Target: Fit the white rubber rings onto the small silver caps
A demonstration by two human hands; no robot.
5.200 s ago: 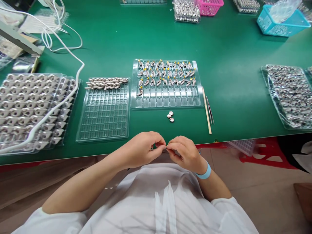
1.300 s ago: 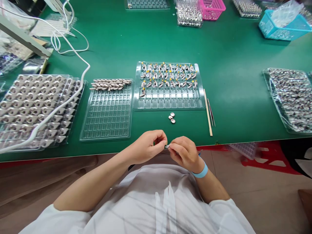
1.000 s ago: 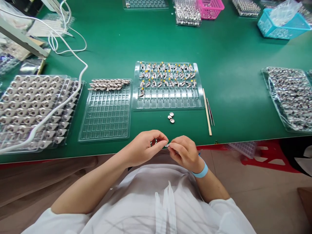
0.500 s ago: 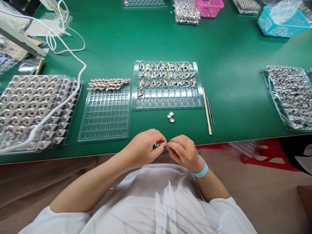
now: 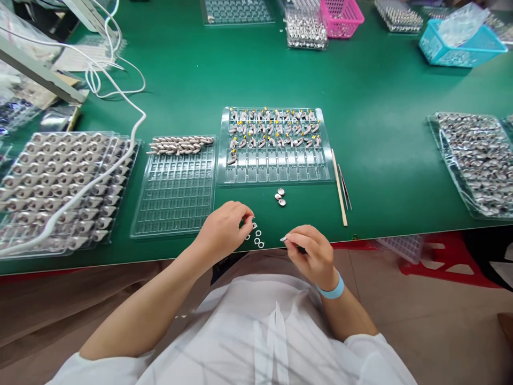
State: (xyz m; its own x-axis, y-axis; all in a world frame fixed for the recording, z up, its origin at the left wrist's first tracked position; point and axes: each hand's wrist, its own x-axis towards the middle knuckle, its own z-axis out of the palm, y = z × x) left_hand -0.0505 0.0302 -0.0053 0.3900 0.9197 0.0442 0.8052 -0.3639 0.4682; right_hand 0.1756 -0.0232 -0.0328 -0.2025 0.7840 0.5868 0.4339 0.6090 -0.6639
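My right hand (image 5: 312, 254) pinches a small silvery metal piece (image 5: 284, 239) between thumb and fingers, above the table's front edge. My left hand (image 5: 224, 230) has thumb and index finger pressed together; what lies at their tips is too small to make out. Beside it several small white rings (image 5: 257, 240) lie loose on the green table. Three round metal caps (image 5: 281, 197) sit just beyond the hands. Farther back is a clear tray (image 5: 280, 171) with rows of small metal parts with yellow bits in its upper rows.
Left stand another clear tray (image 5: 172, 208) with grey parts on top and a stack of trays (image 5: 60, 187) crossed by a white cable (image 5: 138, 125). A wooden stick (image 5: 339, 187) and tweezers (image 5: 344, 187) lie right. Farther off are pink (image 5: 342, 21) and blue baskets (image 5: 460, 53).
My hands have moved apart. The left went left and farther onto the table, baring the white rings; the right shifted slightly right with the metal piece.
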